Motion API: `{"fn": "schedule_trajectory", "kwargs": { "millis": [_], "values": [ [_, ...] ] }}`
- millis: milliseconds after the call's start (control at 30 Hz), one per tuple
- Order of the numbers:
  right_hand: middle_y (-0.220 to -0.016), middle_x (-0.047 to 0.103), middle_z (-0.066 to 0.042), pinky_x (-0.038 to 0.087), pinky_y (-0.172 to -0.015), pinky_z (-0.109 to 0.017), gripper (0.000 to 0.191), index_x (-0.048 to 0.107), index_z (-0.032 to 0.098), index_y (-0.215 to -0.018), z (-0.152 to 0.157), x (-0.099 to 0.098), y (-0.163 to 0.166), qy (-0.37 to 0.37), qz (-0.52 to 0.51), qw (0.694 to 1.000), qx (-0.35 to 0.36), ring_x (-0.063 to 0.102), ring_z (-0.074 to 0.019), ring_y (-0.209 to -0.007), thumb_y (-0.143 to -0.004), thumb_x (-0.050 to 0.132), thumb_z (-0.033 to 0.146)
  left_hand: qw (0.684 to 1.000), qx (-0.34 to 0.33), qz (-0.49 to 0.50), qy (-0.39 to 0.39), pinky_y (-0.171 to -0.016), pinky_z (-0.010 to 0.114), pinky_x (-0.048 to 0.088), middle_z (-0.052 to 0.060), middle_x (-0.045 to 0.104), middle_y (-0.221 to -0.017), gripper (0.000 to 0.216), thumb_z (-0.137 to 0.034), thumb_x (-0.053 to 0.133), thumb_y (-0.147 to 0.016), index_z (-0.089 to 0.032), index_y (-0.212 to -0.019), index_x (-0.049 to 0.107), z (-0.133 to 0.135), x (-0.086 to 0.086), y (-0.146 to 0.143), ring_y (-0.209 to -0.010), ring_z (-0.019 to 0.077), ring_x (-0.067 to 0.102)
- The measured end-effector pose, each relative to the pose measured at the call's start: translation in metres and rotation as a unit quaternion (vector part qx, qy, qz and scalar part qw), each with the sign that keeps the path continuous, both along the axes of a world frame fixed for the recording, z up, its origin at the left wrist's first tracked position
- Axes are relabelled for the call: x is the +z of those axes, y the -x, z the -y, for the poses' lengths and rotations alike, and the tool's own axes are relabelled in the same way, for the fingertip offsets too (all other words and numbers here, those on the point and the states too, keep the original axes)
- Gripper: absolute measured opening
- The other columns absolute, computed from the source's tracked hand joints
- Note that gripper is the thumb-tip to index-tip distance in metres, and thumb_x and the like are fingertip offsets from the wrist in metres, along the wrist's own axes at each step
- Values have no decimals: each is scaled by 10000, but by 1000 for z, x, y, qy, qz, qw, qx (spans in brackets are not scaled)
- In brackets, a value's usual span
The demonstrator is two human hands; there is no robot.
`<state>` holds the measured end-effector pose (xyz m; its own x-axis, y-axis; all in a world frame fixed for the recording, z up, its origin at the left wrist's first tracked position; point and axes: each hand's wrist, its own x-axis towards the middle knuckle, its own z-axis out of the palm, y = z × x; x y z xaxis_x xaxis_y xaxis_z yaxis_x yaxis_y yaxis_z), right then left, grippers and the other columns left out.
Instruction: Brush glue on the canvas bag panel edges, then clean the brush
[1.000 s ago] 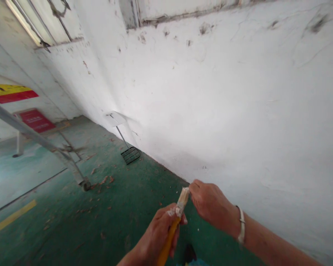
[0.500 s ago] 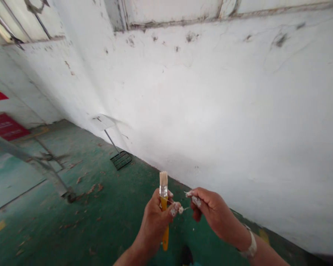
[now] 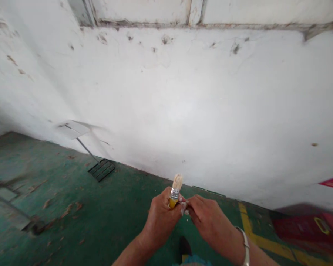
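Observation:
My left hand (image 3: 161,218) is closed around the yellow handle of a small paintbrush (image 3: 175,189), whose pale bristles point up in front of the white wall (image 3: 183,103). My right hand (image 3: 208,220) is right beside it, its fingers pinched together against the left hand's fingertips just below the brush's metal band. White paint or filler smears the fingertips of both hands. A silver bracelet (image 3: 245,244) sits on my right wrist.
A flat white board on a thin metal stand with a black grid foot (image 3: 101,169) leans by the wall to the left. The floor (image 3: 86,221) is green with scattered flakes and yellow lines at the right. A red object (image 3: 308,229) lies at the lower right.
The view has swung to the right; the ladder and red signs have left the picture. My right hand has come back against the left, and the brush now stands more upright.

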<state>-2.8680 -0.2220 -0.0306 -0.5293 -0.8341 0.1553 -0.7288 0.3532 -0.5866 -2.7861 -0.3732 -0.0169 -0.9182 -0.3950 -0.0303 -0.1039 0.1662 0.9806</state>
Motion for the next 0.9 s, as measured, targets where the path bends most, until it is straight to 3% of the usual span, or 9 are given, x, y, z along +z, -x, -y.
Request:
{"fn": "schedule_trajectory", "kwargs": {
  "millis": [133, 300, 433, 567, 733, 900],
  "values": [
    [-676, 578, 21, 362, -550, -246, 69, 609, 198, -815, -12, 2, -13, 82, 172, 973, -131, 526, -135, -597, -879, 594, 219, 999, -35, 20, 0, -634, 219, 429, -21, 601, -713, 59, -201, 620, -774, -183, -797, 569, 0, -11, 0, -664, 127, 535],
    [-724, 556, 23, 409, -481, -223, 115, 614, 200, -797, -33, -25, -32, 254, 353, 878, -200, 529, -111, -535, -863, 615, 295, 986, -117, 32, -116, -647, 241, 451, -10, 599, -736, 82, -207, 594, -787, -184, -831, 529, -25, -31, 9, -644, 129, 553],
    [-681, 530, 28, 412, -510, -230, 195, 577, 201, -768, -58, -41, -35, 350, 330, 840, -252, 505, -110, -543, -892, 598, 351, 971, -161, 49, -172, -631, 245, 457, -11, 588, -743, 103, -200, 579, -784, -185, -853, 505, -54, -38, 20, -636, 127, 557],
    [-619, 497, 52, 361, -516, -216, 201, 556, 206, -815, -110, -39, -13, 411, 302, 780, -363, 441, -96, -533, -907, 604, 379, 965, -181, 86, -170, -612, 236, 453, -24, 585, -724, 112, -196, 575, -768, -189, -855, 504, -75, -38, 39, -634, 124, 560],
    [-745, 576, 20, 376, -533, -213, 212, 567, 187, -854, -182, -26, 10, 513, 392, 689, -329, 474, -76, -550, -880, 659, 376, 965, -192, 107, -144, -553, 235, 441, -36, 575, -647, 207, -369, 617, -792, -190, -849, 530, -113, -34, 74, -573, 128, 548],
    [-789, 640, -8, 402, -510, -194, 238, 564, 180, -848, -230, -24, 21, 565, 385, 636, -358, 543, -78, -566, -864, 682, 386, 959, -230, 114, -124, -449, 241, 387, -57, 506, -481, 386, -561, 667, -715, -205, -789, 541, -165, -32, 108, -437, 126, 456]
  ]
}}
